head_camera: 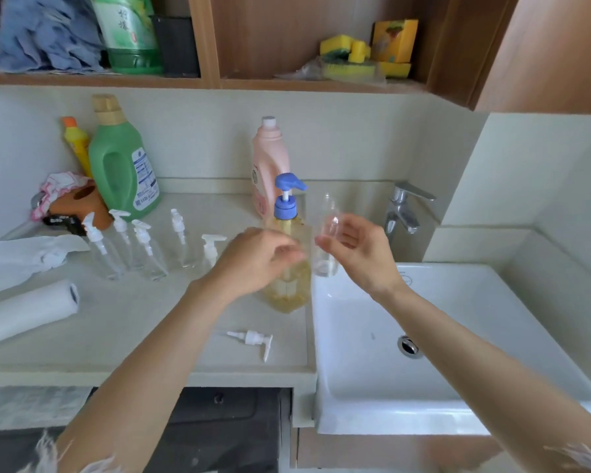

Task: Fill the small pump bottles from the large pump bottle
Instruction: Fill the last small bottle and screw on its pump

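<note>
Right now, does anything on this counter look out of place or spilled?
No spill shows. One white pump head lies loose on the counter, off its bottle; the right hand holds an uncapped clear small bottle beside the large pump bottle.

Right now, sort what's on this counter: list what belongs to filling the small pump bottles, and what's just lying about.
For the job:
large pump bottle
clear bottle held in the right hand
left hand at the large bottle
small bottles
loose pump

Lying about:
green jug
pink bottle
yellow bottle
paper roll
tap
sponges
</note>
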### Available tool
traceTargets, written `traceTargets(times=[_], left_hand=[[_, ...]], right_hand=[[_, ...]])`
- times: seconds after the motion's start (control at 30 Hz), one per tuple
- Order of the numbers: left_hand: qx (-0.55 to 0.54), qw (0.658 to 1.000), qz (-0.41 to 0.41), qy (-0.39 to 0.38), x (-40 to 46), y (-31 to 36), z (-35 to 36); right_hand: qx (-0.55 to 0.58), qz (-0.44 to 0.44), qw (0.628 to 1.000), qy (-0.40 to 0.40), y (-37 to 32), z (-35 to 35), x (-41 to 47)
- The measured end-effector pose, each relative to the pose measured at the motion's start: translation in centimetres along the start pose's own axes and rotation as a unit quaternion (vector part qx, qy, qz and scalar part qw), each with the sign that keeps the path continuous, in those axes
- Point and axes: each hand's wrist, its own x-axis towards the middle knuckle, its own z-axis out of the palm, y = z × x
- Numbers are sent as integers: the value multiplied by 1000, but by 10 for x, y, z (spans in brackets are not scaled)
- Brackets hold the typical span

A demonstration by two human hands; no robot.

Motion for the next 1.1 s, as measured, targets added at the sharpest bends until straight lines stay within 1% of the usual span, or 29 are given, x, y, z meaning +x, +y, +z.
traceTargets(times=[0.03,0.07,0.1,0.13,0.2,0.27,0.4,0.47,0.57,0.7,0.9,1.03,1.1], left_hand=[[-8,995,13,96,9,-7,-6],[-14,983,19,181,19,-12,-11],[-14,972,20,232,28,-14,-15],[-9,970,22,241,38,-15,-17],[4,979,38,200,52,-13,-15],[-1,981,44,187,61,-12,-11],[-16,968,38,249,67,-13,-8],[-8,964,50,263,66,-14,-6],[-15,960,47,275,64,-10,-2],[9,952,42,303,59,-1,7],[16,953,25,301,59,-2,19],[19,949,5,315,56,0,27],[31,951,-1,307,55,2,25]], right_hand=[[-43,2,999,32,-1,-5,7],[-93,9,994,55,-1,-9,14],[-134,19,989,61,-1,-10,19],[-157,30,986,55,-1,-10,24],[-178,44,982,36,2,-4,31],[-173,42,984,28,4,2,37],[-114,26,992,44,6,8,42],[-91,17,995,43,9,9,43],[-69,9,997,37,13,9,44],[-73,-14,997,16,19,5,49],[-95,-27,995,-23,33,-3,56],[-73,-28,996,-42,43,-3,56],[-59,-28,997,-50,43,-4,56]])
